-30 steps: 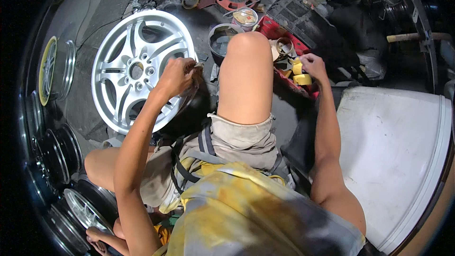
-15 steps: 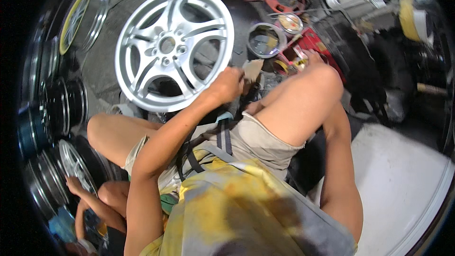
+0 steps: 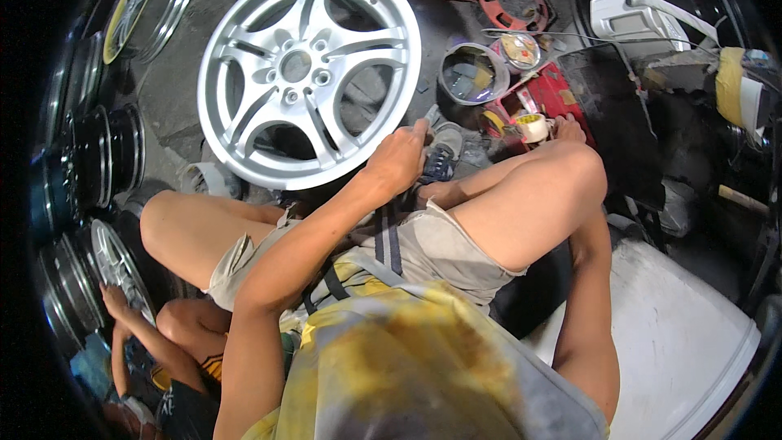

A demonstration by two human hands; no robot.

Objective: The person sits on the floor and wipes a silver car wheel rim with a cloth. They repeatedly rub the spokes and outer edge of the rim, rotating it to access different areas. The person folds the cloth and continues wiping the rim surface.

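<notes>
A silver alloy wheel rim point(image 3: 236, 42), with paired spokes, lies in front of me. My left hand point(image 3: 397, 161) is closed beside the rim's near right edge. From its fingers sticks a thin, flat grey piece point(image 3: 432, 116), seen nearly edge-on; its kind is unclear. My right hand point(image 3: 568, 129) reaches past my right knee to a red box point(image 3: 560, 91) with small items inside. Its fingers are beside a cream roll of tape point(image 3: 532, 128). The knee hides part of that hand, so a grip on the roll cannot be made out.
A clear tub point(image 3: 475, 73) with dark contents and a smaller round container point(image 3: 520, 50) stand by the red box. Beyond lie a red disc point(image 3: 513, 4) and a white stool-like object point(image 3: 631, 20). More rims point(image 3: 106, 155) stand at left, where another person point(image 3: 163, 350) handles a wheel. A white panel point(image 3: 668, 318) lies at right.
The view has shifted slightly. The flat piece in my left hand has turned from its broad tan face to nearly edge-on. The cream tape roll now shows beside my right hand.
</notes>
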